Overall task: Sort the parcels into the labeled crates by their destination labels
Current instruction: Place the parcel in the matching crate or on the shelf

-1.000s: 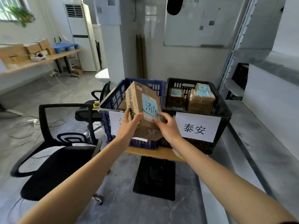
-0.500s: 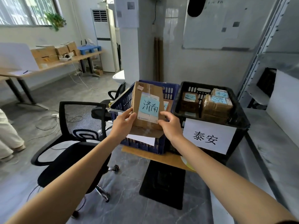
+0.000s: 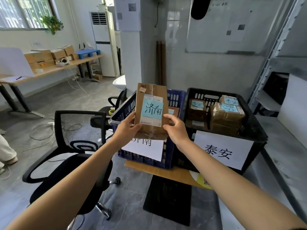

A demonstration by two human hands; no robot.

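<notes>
On a small wooden tabletop (image 3: 166,173) over a black pedestal base (image 3: 167,198), side by side: a blue crate (image 3: 123,109) at left, a black crate (image 3: 255,130) at right, a yellow disc (image 3: 201,179) at the near edge.

Brown cardboard parcel (image 3: 150,112), tall and flat, held upright with its face to the camera, clear tape down the middle. Gripped at the lower corners: left hand (image 3: 128,128) at 8 o'clock, right hand (image 3: 176,128) at 4 o'clock. Light-blue note (image 3: 152,109) stuck over the shipping label, handwritten 济南. Directly behind, blue crate (image 3: 174,98), its white paper sign (image 3: 144,148) at 6 o'clock of the parcel, top edge partly covered. Inside that crate, at 3 o'clock of the parcel, another brown box (image 3: 173,111), mostly hidden. Just beside the blue crate at 3 o'clock, black crate (image 3: 254,130), front sign (image 3: 222,151) reading 泰安, holding several taped packages (image 3: 226,113) with blue notes facing up.
</notes>
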